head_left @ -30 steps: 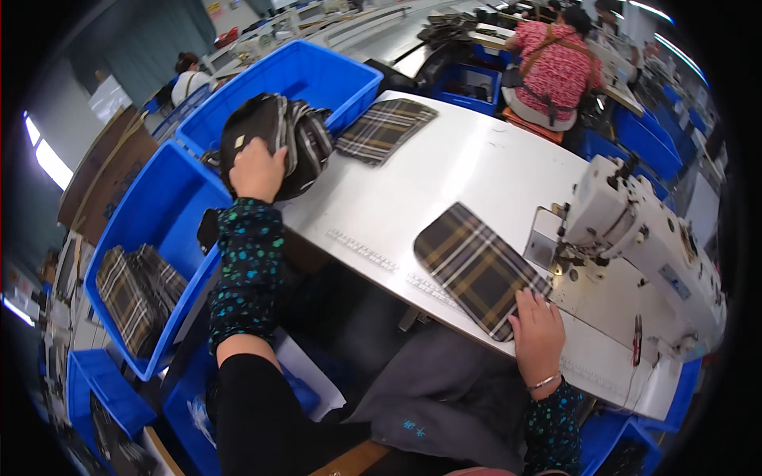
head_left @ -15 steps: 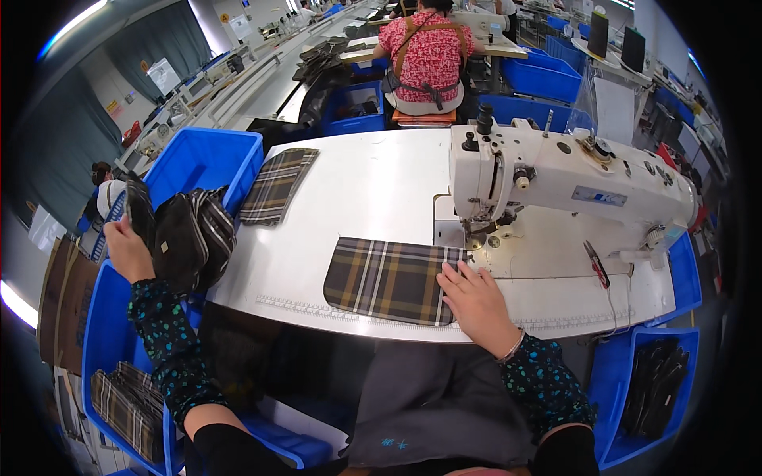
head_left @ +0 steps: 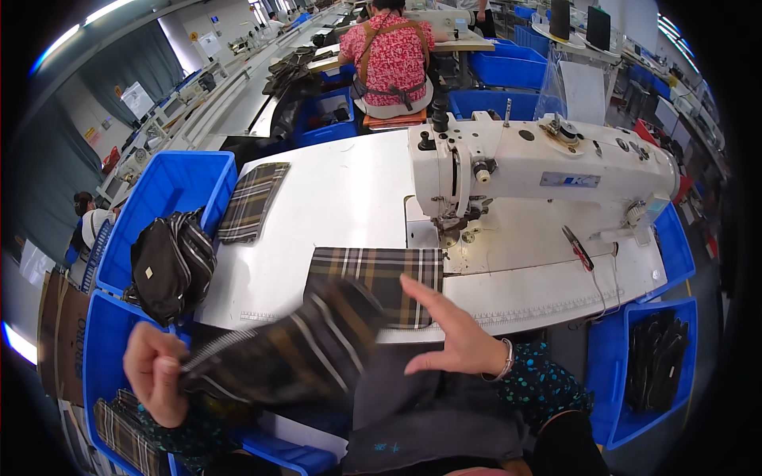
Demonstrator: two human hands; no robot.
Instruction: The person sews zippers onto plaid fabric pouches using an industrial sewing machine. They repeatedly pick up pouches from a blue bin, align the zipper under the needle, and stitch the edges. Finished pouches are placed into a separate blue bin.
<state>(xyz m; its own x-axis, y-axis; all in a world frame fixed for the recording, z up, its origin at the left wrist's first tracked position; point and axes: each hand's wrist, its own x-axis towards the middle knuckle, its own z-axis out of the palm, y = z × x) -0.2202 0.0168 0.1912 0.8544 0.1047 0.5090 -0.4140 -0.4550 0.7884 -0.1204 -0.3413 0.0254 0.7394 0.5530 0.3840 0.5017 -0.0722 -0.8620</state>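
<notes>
My left hand [head_left: 155, 371] is closed on one end of a plaid fabric piece [head_left: 298, 345], which hangs across in front of the table edge, smeared by motion. A zipper seems to run along its upper edge near my fingers. My right hand [head_left: 462, 337] is open, thumb and fingers spread, just right of the held piece and holding nothing. Behind it a plaid fabric panel [head_left: 377, 270] lies flat on the white sewing table [head_left: 341, 190]. The panel's right end is close to the needle area of the sewing machine [head_left: 548, 170]; the held piece hides its lower left part.
Another plaid panel [head_left: 255, 202] lies at the table's left. Dark striped pouches [head_left: 171, 266] are heaped by a blue bin [head_left: 226, 170]. More plaid pieces [head_left: 127, 436] fill a lower bin. Red-handled snips [head_left: 578, 247] rest right. Dark pieces [head_left: 657, 365] stand in the right bin. A person sits ahead.
My left hand has come from the pouch heap down toward me, bringing the plaid piece. My right hand has lifted off the table panel and drawn back. The whole view has shifted slightly.
</notes>
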